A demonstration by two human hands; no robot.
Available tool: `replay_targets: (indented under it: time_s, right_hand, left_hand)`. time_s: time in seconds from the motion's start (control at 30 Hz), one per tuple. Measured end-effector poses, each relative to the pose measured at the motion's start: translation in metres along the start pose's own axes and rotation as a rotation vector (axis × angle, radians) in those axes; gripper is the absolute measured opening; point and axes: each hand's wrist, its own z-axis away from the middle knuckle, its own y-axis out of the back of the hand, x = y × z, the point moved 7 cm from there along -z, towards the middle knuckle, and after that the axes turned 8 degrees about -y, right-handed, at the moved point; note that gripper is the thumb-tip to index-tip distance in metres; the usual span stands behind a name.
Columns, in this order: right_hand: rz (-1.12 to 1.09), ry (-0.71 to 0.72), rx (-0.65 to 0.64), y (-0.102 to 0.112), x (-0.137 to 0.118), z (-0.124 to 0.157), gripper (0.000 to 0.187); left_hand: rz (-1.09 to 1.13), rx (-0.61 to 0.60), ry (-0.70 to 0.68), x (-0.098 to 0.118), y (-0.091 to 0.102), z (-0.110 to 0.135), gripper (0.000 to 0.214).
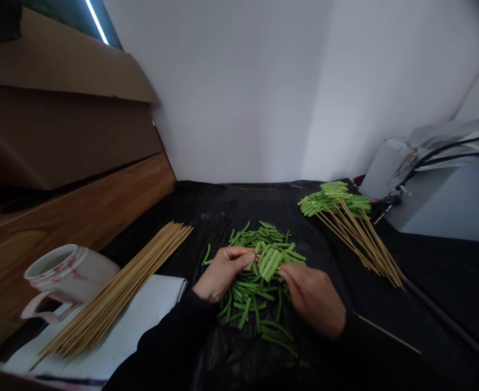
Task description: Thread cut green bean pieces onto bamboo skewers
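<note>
A loose pile of cut green bean pieces [256,296] lies on black plastic sheeting [231,209]. Above it, my left hand [223,271] pinches the end of a row of bean pieces [269,260] threaded side by side on a skewer. My right hand [315,298] is closed around that bamboo skewer [390,334], whose bare end sticks out to the lower right past my wrist. Both sleeves are black.
A bundle of bare bamboo skewers [117,290] rests on a white cloth [142,320] at the left, beside a white mug [66,271]. Finished bean skewers [345,214] lie at the back right. A white box [439,190] stands right; wooden shelving [76,217] left.
</note>
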Motion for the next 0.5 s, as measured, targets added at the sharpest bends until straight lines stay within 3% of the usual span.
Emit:
replay_targets:
  time_s: [0.5]
  right_hand:
    - [-0.031, -0.027, -0.058, -0.0027, 0.0003, -0.0005, 0.029]
  left_hand:
    - [0.011, 0.001, 0.022, -0.0023, -0.0002, 0.0004, 0.029]
